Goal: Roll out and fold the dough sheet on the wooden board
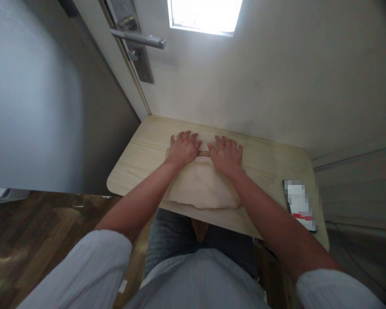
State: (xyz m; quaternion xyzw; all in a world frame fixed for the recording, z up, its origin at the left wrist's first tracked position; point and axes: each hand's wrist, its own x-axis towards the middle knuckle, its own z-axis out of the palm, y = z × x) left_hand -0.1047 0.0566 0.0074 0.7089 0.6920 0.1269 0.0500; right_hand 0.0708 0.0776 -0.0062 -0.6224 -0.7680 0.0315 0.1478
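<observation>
A thin, pale sheet of what looks like dough (206, 184) lies flat near the front edge of the light wooden table (266, 159). Across its far part lies a narrow brown wooden rod, like a rolling pin (204, 153), showing only in the gap between my hands. My left hand (185, 148) rests palm down over the rod's left part, fingers stretched forward and apart. Over the right part, my right hand (227, 153) lies in the same way, fingers spread. Both palms hide the rod's ends and some of the sheet's far edge.
A phone-like device (299, 206) with a blurred screen lies at the table's right. Behind the table stands a white door (206, 81) with a metal lever handle (141, 39). A large grey panel (51, 107) rises at the left above a dark wooden floor (51, 240).
</observation>
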